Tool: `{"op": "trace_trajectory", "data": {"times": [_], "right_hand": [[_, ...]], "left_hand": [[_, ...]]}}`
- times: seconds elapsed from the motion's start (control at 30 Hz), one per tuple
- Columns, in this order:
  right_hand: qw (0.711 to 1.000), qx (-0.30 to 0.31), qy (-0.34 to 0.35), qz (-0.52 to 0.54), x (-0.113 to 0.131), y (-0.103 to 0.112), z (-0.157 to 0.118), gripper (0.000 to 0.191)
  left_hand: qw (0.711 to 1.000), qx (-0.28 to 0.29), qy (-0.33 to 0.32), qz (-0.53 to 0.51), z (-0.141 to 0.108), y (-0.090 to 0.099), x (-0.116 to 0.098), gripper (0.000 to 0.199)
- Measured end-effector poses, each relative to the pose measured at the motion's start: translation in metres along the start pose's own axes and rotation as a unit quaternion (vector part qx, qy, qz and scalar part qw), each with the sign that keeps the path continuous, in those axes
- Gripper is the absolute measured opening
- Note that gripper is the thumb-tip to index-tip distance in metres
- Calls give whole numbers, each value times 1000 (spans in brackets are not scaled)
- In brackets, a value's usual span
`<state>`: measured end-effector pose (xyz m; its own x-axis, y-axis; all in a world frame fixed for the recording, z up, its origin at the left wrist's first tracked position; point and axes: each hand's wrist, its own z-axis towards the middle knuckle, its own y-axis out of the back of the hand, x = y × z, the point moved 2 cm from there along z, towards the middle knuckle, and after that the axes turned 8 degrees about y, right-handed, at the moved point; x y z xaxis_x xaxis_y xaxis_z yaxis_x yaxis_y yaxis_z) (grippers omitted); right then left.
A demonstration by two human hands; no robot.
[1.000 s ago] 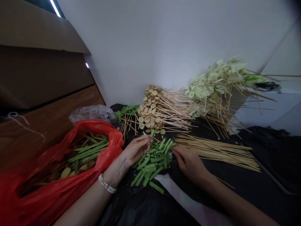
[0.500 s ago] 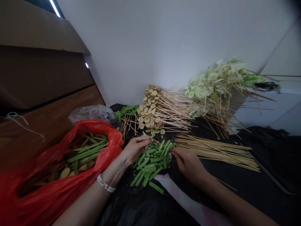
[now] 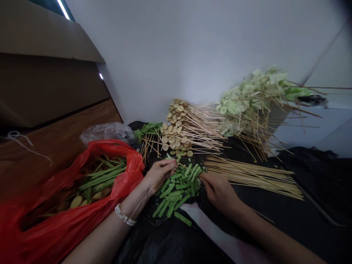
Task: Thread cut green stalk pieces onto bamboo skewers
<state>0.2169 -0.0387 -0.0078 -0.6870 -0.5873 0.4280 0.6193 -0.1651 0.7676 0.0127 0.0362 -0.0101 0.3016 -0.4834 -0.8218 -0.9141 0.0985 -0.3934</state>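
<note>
My left hand (image 3: 162, 172) pinches a short piece of green bean (image 3: 179, 158) between thumb and fingertips, just above the far edge of a heap of cut green beans (image 3: 174, 198). To the right of that heap, my right hand (image 3: 218, 189) is closed around a thin bamboo skewer (image 3: 265, 215). The skewer's rear end shows beyond my right forearm, and its front part points left toward the bean piece. Whether the tip has entered the bean is too small to tell. Loose bamboo skewers (image 3: 255, 178) lie in a bundle beyond my right hand.
Skewered potato slices (image 3: 176, 128) are piled against the wall. Skewered cabbage leaves (image 3: 253, 91) are stacked at the back right. A red plastic bag (image 3: 132, 165) with long beans and potato slices stands at left. Skewered green beans (image 3: 150, 129) lie beside a clear plastic bag (image 3: 108, 132).
Almost nothing differs. My right hand has shifted very slightly left, while my left hand keeps its pinch on the bean piece in about the same spot.
</note>
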Motion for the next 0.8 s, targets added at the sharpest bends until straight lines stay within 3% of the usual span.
{"op": "trace_trajectory", "data": {"times": [0.43, 0.8], "right_hand": [[999, -24, 5, 33, 1, -1, -1, 24], [1000, -17, 15, 4, 1, -2, -4, 23]], "left_hand": [[999, 53, -4, -3, -7, -9, 3, 25], [998, 38, -15, 44, -7, -8, 5, 28]]}}
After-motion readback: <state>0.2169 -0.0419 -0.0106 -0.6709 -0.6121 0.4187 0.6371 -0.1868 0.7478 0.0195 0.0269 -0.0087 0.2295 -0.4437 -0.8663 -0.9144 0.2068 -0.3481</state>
